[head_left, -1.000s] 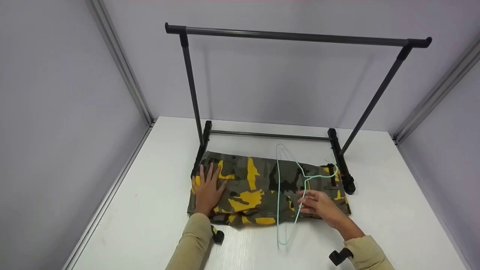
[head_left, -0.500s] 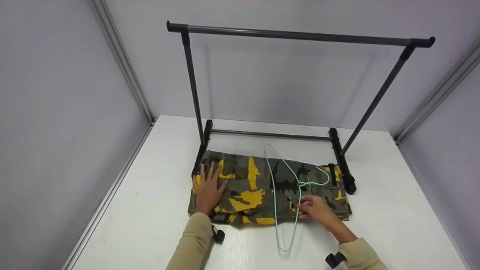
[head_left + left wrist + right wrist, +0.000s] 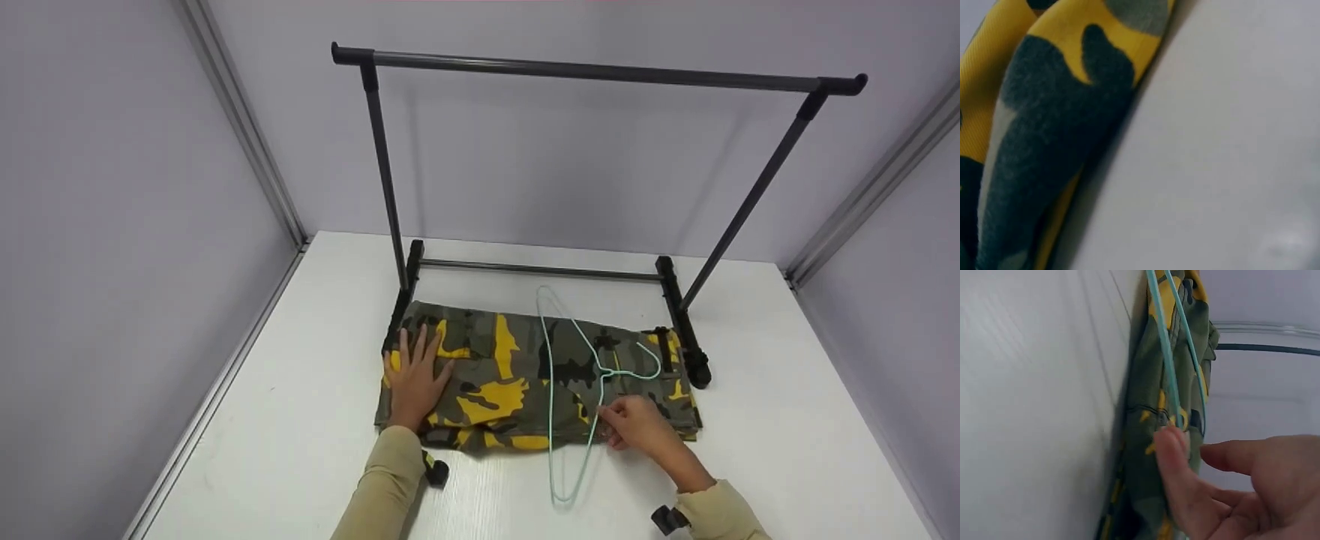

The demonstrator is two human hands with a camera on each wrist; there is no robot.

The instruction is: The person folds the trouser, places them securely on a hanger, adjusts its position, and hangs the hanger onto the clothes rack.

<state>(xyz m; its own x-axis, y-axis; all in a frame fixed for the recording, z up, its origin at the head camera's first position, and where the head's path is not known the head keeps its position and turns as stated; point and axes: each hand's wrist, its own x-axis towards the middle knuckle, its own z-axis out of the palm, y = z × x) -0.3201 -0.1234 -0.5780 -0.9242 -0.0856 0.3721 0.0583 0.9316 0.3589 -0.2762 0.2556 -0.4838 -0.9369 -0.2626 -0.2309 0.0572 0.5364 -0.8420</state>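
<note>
A pair of folded camouflage trousers, in grey, black and yellow, lies across the table with the waistband end at the right. My left hand rests flat on their left end, fingers spread. Over the right half of the trousers is a thin mint-green clothes hanger, its hook pointing right and one end reaching past the front edge. My right hand holds the hanger's near shoulder at the fingertips. In the right wrist view, the hanger wire runs down to a fingertip.
A black clothes rack stands behind, its top bar high above the trousers and its lower bar close to the table. The rack's right foot borders the waistband end. Pale walls enclose the white table.
The right hand and the hanger have shifted left and toward the front edge, with a slight swing back right at the last moment. The left hand and the trousers stay put.
</note>
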